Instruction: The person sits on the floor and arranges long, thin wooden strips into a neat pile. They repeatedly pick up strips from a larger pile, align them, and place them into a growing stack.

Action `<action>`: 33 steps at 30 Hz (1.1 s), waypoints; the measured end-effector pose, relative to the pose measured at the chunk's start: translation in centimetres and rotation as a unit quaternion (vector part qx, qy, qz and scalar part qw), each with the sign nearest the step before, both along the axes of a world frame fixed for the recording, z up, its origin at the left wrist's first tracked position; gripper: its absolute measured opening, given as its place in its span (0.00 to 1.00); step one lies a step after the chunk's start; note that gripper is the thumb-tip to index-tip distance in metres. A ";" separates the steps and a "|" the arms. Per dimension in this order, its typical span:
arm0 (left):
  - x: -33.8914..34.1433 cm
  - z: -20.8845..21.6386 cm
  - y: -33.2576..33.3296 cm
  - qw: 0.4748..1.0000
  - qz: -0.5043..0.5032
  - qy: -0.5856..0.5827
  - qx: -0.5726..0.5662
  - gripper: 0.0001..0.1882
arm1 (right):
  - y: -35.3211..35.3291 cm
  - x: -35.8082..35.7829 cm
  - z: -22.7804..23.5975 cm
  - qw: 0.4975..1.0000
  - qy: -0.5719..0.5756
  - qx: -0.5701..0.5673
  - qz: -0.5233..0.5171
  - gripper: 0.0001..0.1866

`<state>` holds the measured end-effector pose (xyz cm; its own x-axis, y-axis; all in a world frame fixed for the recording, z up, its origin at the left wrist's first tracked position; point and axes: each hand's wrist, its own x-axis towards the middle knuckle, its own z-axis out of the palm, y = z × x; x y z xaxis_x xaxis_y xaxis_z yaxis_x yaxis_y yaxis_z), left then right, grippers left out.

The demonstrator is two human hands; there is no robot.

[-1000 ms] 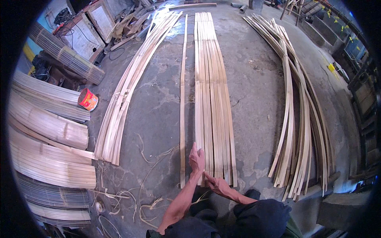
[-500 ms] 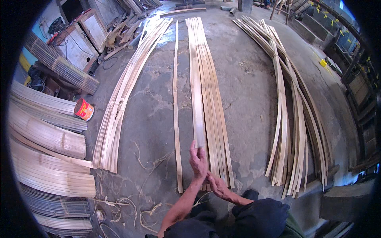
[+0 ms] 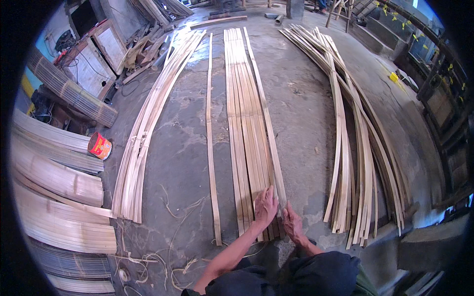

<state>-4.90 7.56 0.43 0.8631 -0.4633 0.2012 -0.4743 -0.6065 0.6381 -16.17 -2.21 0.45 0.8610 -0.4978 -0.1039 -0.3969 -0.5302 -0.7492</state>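
A row of long, flat, pale bamboo strips [image 3: 240,148] lies side by side on the floor in front of me. Along its right edge runs one more bamboo strip [image 3: 267,126], set apart from the row at its far end and close to it near me. My right hand [image 3: 292,223] is closed at this strip's near end. Beside it, my left hand [image 3: 266,204] rests on the near part of the row, fingers stretched forward over the strips. Left of the row, a single bamboo strip [image 3: 211,143] lies alone.
A bundle of strips [image 3: 153,123] lies to the left, and a crossed pile of strips [image 3: 340,148] to the right. Slatted bamboo panels [image 3: 64,212] are stacked at the far left beside a red tub [image 3: 99,146]. Thin fibre scraps [image 3: 182,269] litter the near floor.
Both hands have moved right and apart from each other. The left hand has let go of the strip end it held; a strip now lies along the row's right edge, under the right hand.
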 end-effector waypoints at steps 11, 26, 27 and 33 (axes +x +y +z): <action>-2.7 -1.5 1.6 0.973 -0.107 -0.082 0.188 0.33 | -1.2 -1.2 -1.5 0.996 0.025 -0.057 0.060 0.26; -2.7 -1.5 1.6 0.979 -0.106 -0.068 0.164 0.35 | -1.1 -2.0 -0.2 0.983 0.132 -0.115 0.063 0.27; -2.9 -1.4 1.6 0.978 -0.107 -0.060 0.169 0.35 | -1.2 -2.0 -0.2 0.982 0.134 -0.115 0.064 0.27; -2.5 -1.3 2.1 0.984 -0.098 -0.034 0.145 0.33 | -0.8 -1.8 0.6 0.985 0.132 -0.079 0.074 0.31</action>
